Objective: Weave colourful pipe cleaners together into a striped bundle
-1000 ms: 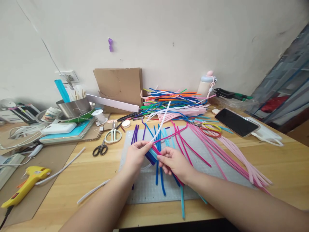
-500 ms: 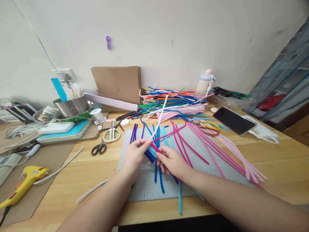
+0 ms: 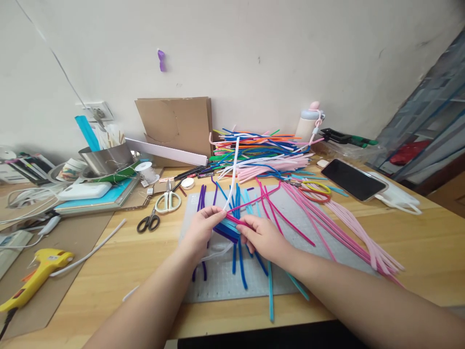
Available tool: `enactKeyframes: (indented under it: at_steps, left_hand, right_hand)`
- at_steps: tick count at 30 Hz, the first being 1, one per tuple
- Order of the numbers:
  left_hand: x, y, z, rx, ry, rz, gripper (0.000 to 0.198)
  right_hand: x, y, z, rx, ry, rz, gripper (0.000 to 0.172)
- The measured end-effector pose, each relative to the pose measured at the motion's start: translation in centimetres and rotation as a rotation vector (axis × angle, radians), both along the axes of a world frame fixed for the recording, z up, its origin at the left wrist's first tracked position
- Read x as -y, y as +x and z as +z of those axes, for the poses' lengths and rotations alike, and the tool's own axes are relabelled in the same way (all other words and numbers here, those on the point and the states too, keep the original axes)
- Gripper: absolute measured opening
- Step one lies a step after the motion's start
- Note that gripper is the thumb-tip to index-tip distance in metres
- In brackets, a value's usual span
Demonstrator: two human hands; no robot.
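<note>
My left hand (image 3: 203, 227) is closed on one end of a band of pipe cleaners (image 3: 225, 231) in purple, blue, light blue and magenta, laid side by side. A white pipe cleaner (image 3: 235, 174) rises from its fingertips. At the band's other end, my right hand (image 3: 263, 237) pinches the strands between thumb and fingers. A whitish loop hangs below the band. Under both hands lies a grey cutting mat (image 3: 218, 286), strewn with loose purple, blue (image 3: 241, 271), light blue and magenta pipe cleaners (image 3: 290, 225). My palms hide part of the band.
A pile of coloured pipe cleaners (image 3: 261, 155) lies at the back, with pink ones (image 3: 356, 232) at right. White-handled scissors (image 3: 168, 201), black-handled scissors (image 3: 148, 223) and a yellow glue gun (image 3: 39, 276) are on the left. A phone (image 3: 354, 179) rests at right.
The white pipe cleaner has swung left and stands more upright. The held band has turned slightly, showing more of its blue and purple strands; my hands are a little farther apart.
</note>
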State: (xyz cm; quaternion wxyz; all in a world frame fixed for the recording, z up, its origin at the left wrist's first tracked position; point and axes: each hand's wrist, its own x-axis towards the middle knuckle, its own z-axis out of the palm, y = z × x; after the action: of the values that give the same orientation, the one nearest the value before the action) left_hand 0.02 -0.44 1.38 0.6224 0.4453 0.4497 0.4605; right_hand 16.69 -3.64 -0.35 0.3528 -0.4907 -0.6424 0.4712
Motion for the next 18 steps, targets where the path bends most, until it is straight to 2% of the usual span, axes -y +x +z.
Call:
enactKeyframes:
  at_steps: [8, 18]
  left_hand:
    - [0.21, -0.11, 0.1, -0.139, 0.015, -0.134, 0.025]
    - [-0.31, -0.68, 0.23, -0.081, 0.012, -0.055, 0.025]
  right_hand:
    - [0.28, -0.11, -0.66, 0.059, 0.053, 0.041, 0.021]
    - [-0.12, -0.22, -0.66, -0.219, -0.13, 0.055, 0.025]
